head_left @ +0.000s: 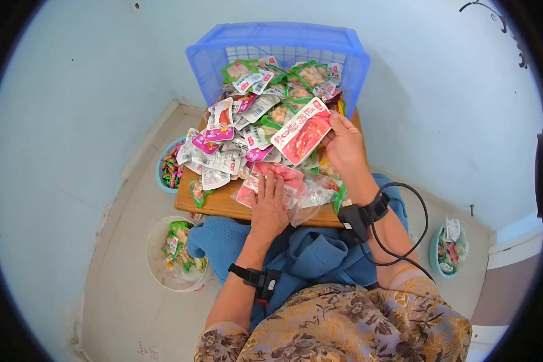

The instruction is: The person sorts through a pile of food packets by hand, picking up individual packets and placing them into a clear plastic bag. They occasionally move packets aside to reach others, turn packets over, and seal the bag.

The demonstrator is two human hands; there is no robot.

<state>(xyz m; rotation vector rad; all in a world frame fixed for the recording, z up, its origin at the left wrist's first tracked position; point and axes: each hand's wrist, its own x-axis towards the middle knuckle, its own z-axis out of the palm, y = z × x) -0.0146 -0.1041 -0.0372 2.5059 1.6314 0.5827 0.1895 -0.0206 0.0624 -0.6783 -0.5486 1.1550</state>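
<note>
My right hand (346, 143) pinches a red-and-white snack packet (302, 131) by its right edge, holding it tilted above the pile. My left hand (269, 208) lies with fingers stretched over more red-and-white packets (285, 175) near the front of the wooden table (231, 206). Right of those fingers is a clear plastic bag (311, 198). Behind both hands spreads a heap of small food packets, among them silver-backed packets (223, 161), purple-and-white packets (221, 118) and green-edged packets (312, 75).
A blue plastic basket (277, 36) lies on its side, packets spilling from its mouth. On the floor stand a blue basin (161, 175) of colourful wrapped pieces, a white bucket (155, 241) and a teal tub (434, 256), both holding packets. A black cable (425, 223) loops beside my right forearm.
</note>
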